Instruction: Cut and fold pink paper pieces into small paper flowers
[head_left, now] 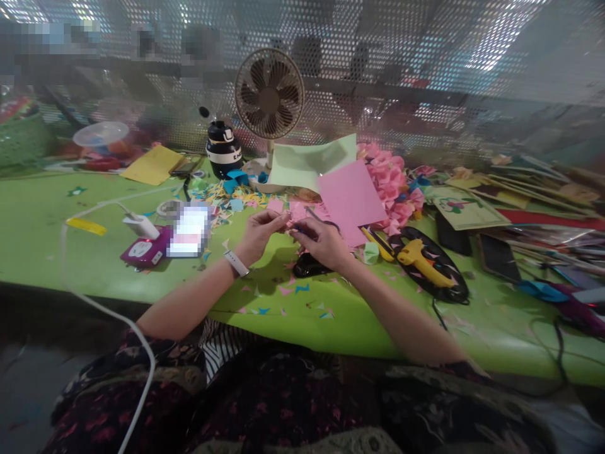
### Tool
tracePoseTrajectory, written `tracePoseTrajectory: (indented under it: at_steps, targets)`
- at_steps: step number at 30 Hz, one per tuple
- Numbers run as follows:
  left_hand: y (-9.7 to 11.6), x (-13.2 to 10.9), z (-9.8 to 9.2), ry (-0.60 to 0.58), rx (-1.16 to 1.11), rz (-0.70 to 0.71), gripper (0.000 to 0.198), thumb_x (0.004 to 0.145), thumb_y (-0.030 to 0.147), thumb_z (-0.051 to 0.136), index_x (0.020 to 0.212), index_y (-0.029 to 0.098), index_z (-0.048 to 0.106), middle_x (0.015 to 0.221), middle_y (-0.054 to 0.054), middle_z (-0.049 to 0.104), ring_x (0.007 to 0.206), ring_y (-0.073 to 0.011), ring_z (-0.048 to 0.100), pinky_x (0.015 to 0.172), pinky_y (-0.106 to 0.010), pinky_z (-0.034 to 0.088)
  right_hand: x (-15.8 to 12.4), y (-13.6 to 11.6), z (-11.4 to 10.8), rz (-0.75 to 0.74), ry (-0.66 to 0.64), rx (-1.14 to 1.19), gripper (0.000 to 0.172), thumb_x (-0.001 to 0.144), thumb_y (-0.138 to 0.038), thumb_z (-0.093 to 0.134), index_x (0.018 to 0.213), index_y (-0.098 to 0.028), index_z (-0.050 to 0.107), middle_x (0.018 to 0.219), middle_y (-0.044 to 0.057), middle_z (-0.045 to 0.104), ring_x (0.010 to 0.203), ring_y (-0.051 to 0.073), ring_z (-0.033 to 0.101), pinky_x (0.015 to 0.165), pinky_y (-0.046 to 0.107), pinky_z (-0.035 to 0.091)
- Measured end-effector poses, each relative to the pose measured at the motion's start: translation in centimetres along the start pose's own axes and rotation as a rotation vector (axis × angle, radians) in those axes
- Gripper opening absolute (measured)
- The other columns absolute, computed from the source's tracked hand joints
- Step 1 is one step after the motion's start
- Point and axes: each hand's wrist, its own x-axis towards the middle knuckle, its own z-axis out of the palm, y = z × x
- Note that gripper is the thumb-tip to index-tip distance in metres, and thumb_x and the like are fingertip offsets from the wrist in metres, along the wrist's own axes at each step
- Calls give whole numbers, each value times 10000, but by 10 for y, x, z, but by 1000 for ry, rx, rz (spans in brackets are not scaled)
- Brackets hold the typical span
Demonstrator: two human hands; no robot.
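Note:
My left hand (pixel 261 237), with a pale band at its wrist, has thumb and fingers pinched on a small pink paper piece (pixel 291 224). Just right of it, my right hand (pixel 325 241) is closed, its fingertips meeting the same spot. A dark, thin shape shows by the right fingers, too blurred to name. Pink paper squares (pixel 275 206) lie just beyond the hands. Beneath the right hand a black glossy object (pixel 309 265) rests on the table. A large pink sheet (pixel 352 198) overlaps a pale green sheet (pixel 309 165) behind.
Paper scraps litter the green table (pixel 155 271). A yellow glue gun (pixel 425 263) lies on a black tray at right, near phones. Pink paper flowers (pixel 387 183), a fan (pixel 269 94) and a black bottle (pixel 223 151) stand behind. A lit phone (pixel 189 231) and purple power socket (pixel 146 249) are left.

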Motion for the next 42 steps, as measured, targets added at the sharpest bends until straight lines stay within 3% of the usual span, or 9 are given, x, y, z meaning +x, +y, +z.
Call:
tracePoseTrajectory:
  at_steps: [5, 11, 13, 16, 22, 29, 35, 42]
  targets:
    - [1, -1, 2, -10, -45, -41, 332, 587, 457, 898, 707, 198, 728, 685, 14, 701, 620, -99, 628, 681, -281, 535, 1, 2, -2, 27, -4, 16, 367, 949, -518, 524, 919, -182, 671, 730, 16, 662, 587, 129, 605, 600, 263, 471]
    - [-1, 0, -1, -14, -21, -66, 317, 592, 436, 899, 723, 196, 739, 705, 0, 716, 637, -118, 654, 685, -298, 546, 3, 2, -9, -36, -65, -18, 356, 953, -470, 518, 886, -173, 702, 789, 41, 683, 717, 159, 604, 679, 289, 478]
    - [0, -1, -1, -7, -13, -57, 321, 578, 434, 905, 706, 190, 740, 694, -6, 712, 622, -113, 635, 661, -288, 530, 2, 0, -8, -23, -81, -12, 317, 942, -445, 548, 947, -171, 708, 859, 52, 704, 782, 169, 628, 724, 297, 491]
    - [1, -1, 0, 4, 24, 15, 318, 599, 433, 898, 617, 185, 699, 604, 11, 661, 567, -90, 574, 608, -262, 487, 1, -1, -5, -16, 3, -5, 318, 892, -427, 642, 1082, -176, 683, 970, 72, 711, 844, 180, 650, 748, 303, 510]
    - [1, -1, 0, -23, 37, 14, 348, 600, 480, 884, 697, 188, 722, 639, 2, 672, 594, -105, 586, 632, -278, 496, 0, 5, -1, 0, 29, 99, 308, 946, -470, 554, 1008, -190, 666, 807, 19, 669, 534, 104, 581, 548, 258, 488]
    - [-2, 0, -2, -42, -10, -23, 324, 591, 445, 898, 692, 185, 732, 656, -1, 685, 593, -95, 578, 627, -262, 489, 0, 3, -5, 0, -31, 86, 343, 977, -479, 486, 940, -182, 652, 726, 1, 652, 460, 82, 520, 536, 254, 456]
    - [-1, 0, -1, -43, -24, -4, 311, 610, 415, 898, 611, 176, 699, 580, 19, 639, 552, -68, 542, 585, -223, 446, 0, 3, -1, -51, 66, 42, 321, 871, -468, 668, 1020, -185, 644, 881, 50, 695, 745, 153, 655, 655, 265, 509]
    - [-1, -1, 0, -38, -25, -24, 345, 573, 467, 902, 678, 181, 740, 653, -5, 699, 593, -92, 593, 628, -249, 496, 0, 4, -2, 23, 35, 152, 353, 947, -525, 530, 941, -187, 631, 737, -5, 649, 440, 79, 550, 463, 230, 448]
